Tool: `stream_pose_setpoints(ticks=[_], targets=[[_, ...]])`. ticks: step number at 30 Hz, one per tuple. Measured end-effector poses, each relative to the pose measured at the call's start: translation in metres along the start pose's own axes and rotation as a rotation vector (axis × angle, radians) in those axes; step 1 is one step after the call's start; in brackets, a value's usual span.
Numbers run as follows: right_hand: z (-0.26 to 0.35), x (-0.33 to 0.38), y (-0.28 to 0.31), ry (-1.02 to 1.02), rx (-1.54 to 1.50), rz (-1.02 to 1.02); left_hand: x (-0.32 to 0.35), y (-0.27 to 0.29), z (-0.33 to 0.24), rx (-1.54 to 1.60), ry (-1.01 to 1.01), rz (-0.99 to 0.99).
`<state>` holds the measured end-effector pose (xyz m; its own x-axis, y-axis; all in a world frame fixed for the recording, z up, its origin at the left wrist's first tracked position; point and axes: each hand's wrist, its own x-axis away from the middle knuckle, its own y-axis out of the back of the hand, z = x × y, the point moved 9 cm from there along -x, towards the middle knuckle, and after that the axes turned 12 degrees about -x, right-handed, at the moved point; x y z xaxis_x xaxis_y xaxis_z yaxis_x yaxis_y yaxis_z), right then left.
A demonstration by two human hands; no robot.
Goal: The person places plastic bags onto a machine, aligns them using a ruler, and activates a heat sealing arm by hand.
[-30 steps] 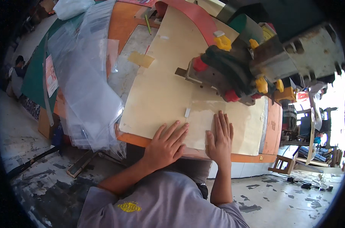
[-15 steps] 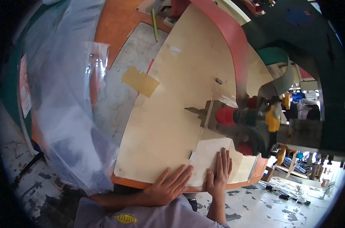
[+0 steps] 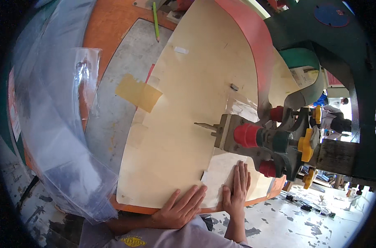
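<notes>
Both my hands lie on the near edge of a large cream sheet [image 3: 154,165] that covers the worktable. My left hand [image 3: 179,210] rests there palm down, fingers stretched toward the upper right. To its right, my right hand [image 3: 236,190] presses flat on a paler patch [image 3: 217,177], fingers pointing away from me. Neither hand holds anything. Just beyond my right hand, a machine head [image 3: 246,136] with red knobs and yellow wing knobs reaches in from the right. Its narrow pointed tip [image 3: 204,125] extends over the cream sheet.
Clear plastic sheets [image 3: 51,111] drape over the left side. Beside them lie a grey plate [image 3: 113,70], a tan tape piece [image 3: 138,93] and a green pencil [image 3: 155,22]. A red band [image 3: 258,53] curves down to the machine head from a dark green frame [image 3: 320,29].
The view has shifted slightly, so the sheet, tape, pencil and plastic appear farther left. Both hands stay flat at nearly the same spots on the sheet.
</notes>
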<state>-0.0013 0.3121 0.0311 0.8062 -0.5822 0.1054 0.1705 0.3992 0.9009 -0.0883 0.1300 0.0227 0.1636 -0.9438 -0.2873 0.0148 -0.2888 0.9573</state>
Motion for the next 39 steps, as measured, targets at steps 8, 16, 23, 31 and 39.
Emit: stream_pose_setpoints(ticks=[8,16,23,31,39], targets=[[0.002,0.000,0.000,-0.009,-0.014,0.000,-0.001,0.003,0.002,-0.003,0.004,-0.002],[0.003,0.001,-0.001,0.033,-0.020,-0.014,-0.004,0.007,0.006,0.040,0.022,0.018],[0.009,0.001,0.003,0.034,-0.018,-0.017,-0.003,0.006,0.003,0.062,0.028,0.141],[0.012,0.002,0.006,0.095,-0.061,-0.078,-0.004,0.006,0.006,0.184,0.140,0.129],[0.010,0.006,0.009,0.173,-0.048,-0.168,-0.002,0.016,0.004,0.098,0.180,-0.014]])
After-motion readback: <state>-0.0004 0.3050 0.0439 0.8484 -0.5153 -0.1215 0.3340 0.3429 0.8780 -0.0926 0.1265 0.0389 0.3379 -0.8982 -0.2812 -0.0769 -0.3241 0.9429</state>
